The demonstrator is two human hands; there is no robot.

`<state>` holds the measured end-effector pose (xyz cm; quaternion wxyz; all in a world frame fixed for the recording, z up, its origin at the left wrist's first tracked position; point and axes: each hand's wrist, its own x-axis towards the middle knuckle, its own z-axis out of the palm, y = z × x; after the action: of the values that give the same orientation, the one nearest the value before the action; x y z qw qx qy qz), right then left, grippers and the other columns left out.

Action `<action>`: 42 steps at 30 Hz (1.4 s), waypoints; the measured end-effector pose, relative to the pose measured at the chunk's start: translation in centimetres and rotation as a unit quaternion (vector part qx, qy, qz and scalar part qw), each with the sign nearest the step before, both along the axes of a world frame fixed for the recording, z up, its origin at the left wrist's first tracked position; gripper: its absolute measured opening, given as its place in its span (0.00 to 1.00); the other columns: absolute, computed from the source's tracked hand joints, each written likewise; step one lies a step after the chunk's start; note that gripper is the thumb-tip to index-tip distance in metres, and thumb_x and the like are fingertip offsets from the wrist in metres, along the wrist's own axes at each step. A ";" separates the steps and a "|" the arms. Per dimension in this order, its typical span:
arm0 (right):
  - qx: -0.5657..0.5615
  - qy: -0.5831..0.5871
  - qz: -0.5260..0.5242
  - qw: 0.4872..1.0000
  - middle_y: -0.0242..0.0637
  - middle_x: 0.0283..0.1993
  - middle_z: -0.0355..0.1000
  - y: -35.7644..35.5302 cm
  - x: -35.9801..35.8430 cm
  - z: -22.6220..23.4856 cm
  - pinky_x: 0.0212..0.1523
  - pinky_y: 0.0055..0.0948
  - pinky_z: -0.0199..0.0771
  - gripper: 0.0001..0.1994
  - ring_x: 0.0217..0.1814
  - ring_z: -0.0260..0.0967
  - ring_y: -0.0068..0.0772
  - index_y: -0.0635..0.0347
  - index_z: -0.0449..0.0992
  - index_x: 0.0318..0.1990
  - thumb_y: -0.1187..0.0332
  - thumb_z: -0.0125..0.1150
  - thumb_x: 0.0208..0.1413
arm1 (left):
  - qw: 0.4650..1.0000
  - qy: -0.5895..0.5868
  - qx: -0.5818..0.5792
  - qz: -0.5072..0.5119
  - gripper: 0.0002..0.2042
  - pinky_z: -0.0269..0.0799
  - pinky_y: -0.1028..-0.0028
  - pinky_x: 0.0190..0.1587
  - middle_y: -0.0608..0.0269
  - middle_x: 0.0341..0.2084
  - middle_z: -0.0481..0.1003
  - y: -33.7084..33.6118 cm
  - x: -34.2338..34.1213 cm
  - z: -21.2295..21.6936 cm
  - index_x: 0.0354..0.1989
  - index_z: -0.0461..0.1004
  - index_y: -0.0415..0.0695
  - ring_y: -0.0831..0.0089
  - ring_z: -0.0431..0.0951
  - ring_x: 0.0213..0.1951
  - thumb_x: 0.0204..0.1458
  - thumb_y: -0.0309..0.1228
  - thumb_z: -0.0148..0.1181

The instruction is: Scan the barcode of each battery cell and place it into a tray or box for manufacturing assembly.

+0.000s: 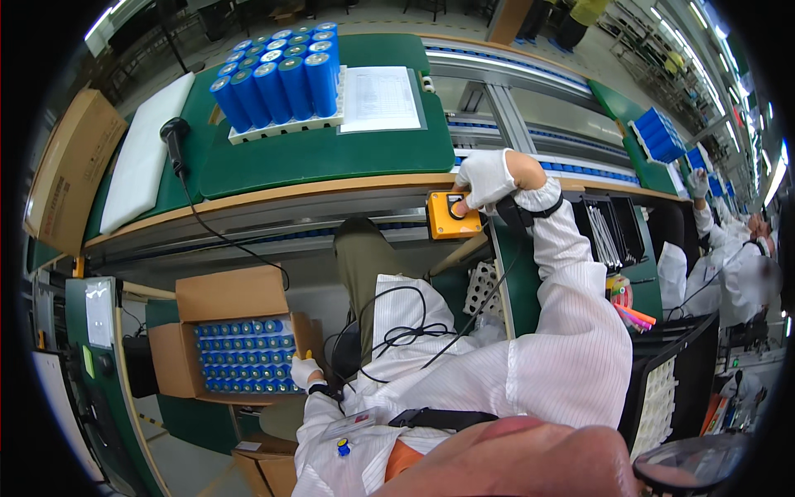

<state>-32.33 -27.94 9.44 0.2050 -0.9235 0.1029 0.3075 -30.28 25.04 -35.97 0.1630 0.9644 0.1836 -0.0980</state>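
Note:
My right hand (489, 178), in a white glove with bare fingertips, is at a yellow push-button box (469, 225) on the bench's front edge. A fingertip presses on its black button (455, 207), and the other fingers are curled in. At lower left, an open cardboard box (222, 296) holds rows of blue cylindrical battery cells (245, 356). My gloved left hand (306, 370) is closed at that box's right edge, one yellow-tipped finger pointing up; its other fingertips are partly hidden. On the green bench, tall blue cells (281, 83) stand upright in a white holder (286, 126).
A printed sheet (379, 99) lies beside the cells. Left of them are a handheld scanner (174, 137) with a hanging cable, a white foam sheet (149, 153) and a carton (73, 170). A conveyor (513, 124) runs behind. Co-workers (729, 257) sit at right.

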 end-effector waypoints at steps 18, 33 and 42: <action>-0.033 -0.017 0.038 0.999 0.45 0.35 0.80 -0.3 -0.2 -0.1 0.36 0.30 0.76 0.28 0.33 0.77 0.38 0.67 0.81 0.48 0.49 0.70 0.52 | 1.000 -0.014 -0.012 0.006 0.12 0.77 0.56 0.36 0.50 0.32 0.81 0.0 -0.5 -0.4 0.44 0.80 0.52 0.48 0.82 0.35 0.51 0.35 0.60; -0.042 -0.007 0.041 0.998 0.45 0.35 0.80 -0.1 -0.1 -0.1 0.34 0.29 0.76 0.30 0.31 0.77 0.37 0.68 0.80 0.49 0.48 0.71 0.50 | 1.000 0.000 0.031 0.003 0.11 0.77 0.55 0.37 0.48 0.31 0.81 -0.5 -0.7 0.5 0.41 0.79 0.50 0.46 0.81 0.35 0.50 0.36 0.60; -0.049 0.003 0.027 0.998 0.43 0.32 0.79 0.9 -0.3 0.6 0.29 0.26 0.75 0.27 0.28 0.77 0.31 0.70 0.79 0.49 0.54 0.72 0.51 | 0.999 0.014 0.034 0.011 0.13 0.77 0.57 0.39 0.50 0.33 0.81 -0.9 -0.7 1.1 0.44 0.80 0.51 0.49 0.82 0.37 0.49 0.37 0.62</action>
<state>-32.60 -27.03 10.00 0.1507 -0.9340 0.0931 0.3104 -31.00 24.14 -34.86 0.1283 0.9659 0.1995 -0.1037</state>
